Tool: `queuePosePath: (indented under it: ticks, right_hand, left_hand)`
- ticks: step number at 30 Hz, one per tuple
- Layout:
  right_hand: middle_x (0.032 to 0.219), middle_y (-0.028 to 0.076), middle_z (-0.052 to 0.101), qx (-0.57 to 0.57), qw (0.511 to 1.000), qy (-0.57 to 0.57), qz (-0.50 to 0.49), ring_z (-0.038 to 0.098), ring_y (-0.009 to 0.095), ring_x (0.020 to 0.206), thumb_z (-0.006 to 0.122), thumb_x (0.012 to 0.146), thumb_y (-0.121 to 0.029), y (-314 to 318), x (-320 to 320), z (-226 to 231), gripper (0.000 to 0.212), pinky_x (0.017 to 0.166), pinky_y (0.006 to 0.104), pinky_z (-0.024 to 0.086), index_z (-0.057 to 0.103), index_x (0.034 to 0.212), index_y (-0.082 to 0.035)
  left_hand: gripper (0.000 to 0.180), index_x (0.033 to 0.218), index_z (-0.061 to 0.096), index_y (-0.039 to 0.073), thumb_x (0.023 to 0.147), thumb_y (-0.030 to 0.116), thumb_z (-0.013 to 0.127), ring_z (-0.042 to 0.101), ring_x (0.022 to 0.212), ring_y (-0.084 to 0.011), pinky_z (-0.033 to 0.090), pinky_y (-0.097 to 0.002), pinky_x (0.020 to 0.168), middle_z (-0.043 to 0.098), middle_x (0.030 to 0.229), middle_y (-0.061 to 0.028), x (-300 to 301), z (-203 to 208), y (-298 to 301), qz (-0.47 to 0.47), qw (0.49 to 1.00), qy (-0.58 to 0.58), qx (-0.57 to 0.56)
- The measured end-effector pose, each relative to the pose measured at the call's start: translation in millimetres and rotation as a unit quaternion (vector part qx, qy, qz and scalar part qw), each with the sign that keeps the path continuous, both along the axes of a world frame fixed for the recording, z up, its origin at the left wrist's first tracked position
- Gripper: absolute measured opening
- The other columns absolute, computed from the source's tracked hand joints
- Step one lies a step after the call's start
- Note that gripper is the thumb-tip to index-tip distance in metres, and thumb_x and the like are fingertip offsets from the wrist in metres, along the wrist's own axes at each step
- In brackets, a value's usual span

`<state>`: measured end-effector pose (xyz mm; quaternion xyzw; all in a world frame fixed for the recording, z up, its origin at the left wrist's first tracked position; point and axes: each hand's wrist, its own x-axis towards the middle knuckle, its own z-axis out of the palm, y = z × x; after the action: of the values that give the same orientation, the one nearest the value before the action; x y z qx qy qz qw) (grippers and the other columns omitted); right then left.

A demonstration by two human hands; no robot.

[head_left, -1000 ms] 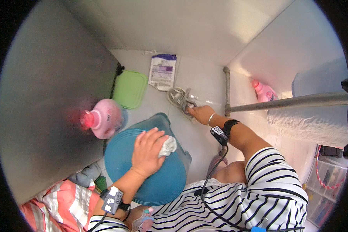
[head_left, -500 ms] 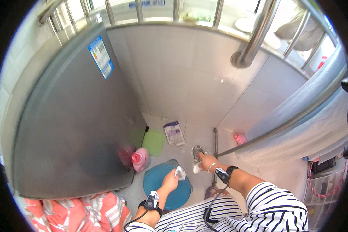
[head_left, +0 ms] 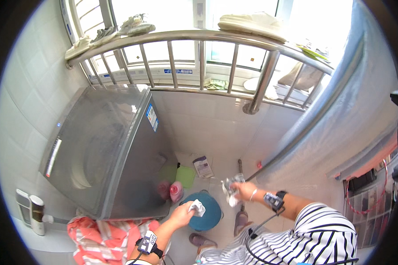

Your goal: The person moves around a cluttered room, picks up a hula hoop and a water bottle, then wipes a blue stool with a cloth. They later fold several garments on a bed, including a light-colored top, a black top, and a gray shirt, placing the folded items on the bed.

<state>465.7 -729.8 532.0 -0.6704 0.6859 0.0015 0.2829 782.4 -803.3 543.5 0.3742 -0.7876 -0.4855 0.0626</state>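
My left hand (head_left: 184,215) is closed around a crumpled white tissue or cloth (head_left: 198,208), held above a round blue bucket-like thing (head_left: 206,214) on the floor. To the right, my right hand (head_left: 242,191) grips a grey and white shoe (head_left: 229,185), slightly blurred. Its lower end is whitish, and my fingers cover part of it. The two hands are apart, and the shoe hangs in the air over the floor tiles.
A grey lidded appliance (head_left: 93,145) fills the left, with a coral-and-white cloth (head_left: 115,236) in front. A pink bottle (head_left: 177,191), green mat (head_left: 183,176) and white-purple packet (head_left: 203,167) lie beyond the bucket. Several shoes (head_left: 252,22) rest along the metal railing (head_left: 181,36). A pale curtain (head_left: 331,115) hangs right.
My view has tilted up, bringing the railing top and its shoes into sight. Both hands have drawn a little higher off the floor, still holding the white tissue or cloth and the shoe.
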Motion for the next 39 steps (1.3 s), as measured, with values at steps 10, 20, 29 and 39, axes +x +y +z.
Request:
queuePosePath:
  ticks: [10,20,29,39]
  right_hand:
    - [0.095,0.006,0.059,-0.379,0.913,-0.039,0.144,0.059,0.027,0.085,0.059,0.069,-0.006,-94.7,16.0,289.6,0.035,0.073,0.0373,0.049,0.058,0.100,-0.020]
    - [0.100,0.012,0.063,-0.459,0.876,0.032,0.146,0.061,0.028,0.089,0.050,0.079,-0.009,-272.5,-6.8,464.1,0.040,0.076,0.0361,0.047,0.050,0.118,-0.020]
    - [0.109,0.010,0.060,-0.323,0.916,0.206,0.123,0.058,0.026,0.095,0.058,0.073,-0.004,-394.1,-29.8,496.1,0.050,0.081,0.0332,0.046,0.051,0.121,-0.018]
    - [0.123,0.017,0.046,-0.404,0.828,0.352,0.163,0.062,0.028,0.091,0.054,0.081,-0.004,-371.2,-29.2,498.8,0.054,0.077,0.0316,0.052,0.040,0.131,-0.019]
  left_hand:
    - [0.023,0.104,0.056,0.004,0.083,0.008,0.050,0.059,0.092,-0.0243,0.044,-0.0301,0.081,0.061,0.096,-0.0128,79.4,212.1,-14.7,0.048,0.994,0.087,-0.039]
    - [0.025,0.105,0.055,0.002,0.081,0.008,0.050,0.058,0.094,-0.0292,0.044,-0.0321,0.081,0.061,0.098,-0.0158,75.9,238.5,4.9,0.153,0.982,0.014,-0.110]
    - [0.025,0.105,0.055,0.001,0.083,0.013,0.052,0.060,0.092,-0.0247,0.044,-0.0315,0.079,0.062,0.094,-0.0149,35.4,204.1,44.7,0.410,0.903,0.103,-0.076]
    - [0.027,0.107,0.054,0.002,0.083,0.015,0.053,0.059,0.093,-0.0295,0.044,-0.0332,0.080,0.061,0.097,-0.0170,14.1,216.1,53.5,0.390,0.914,0.049,-0.099]
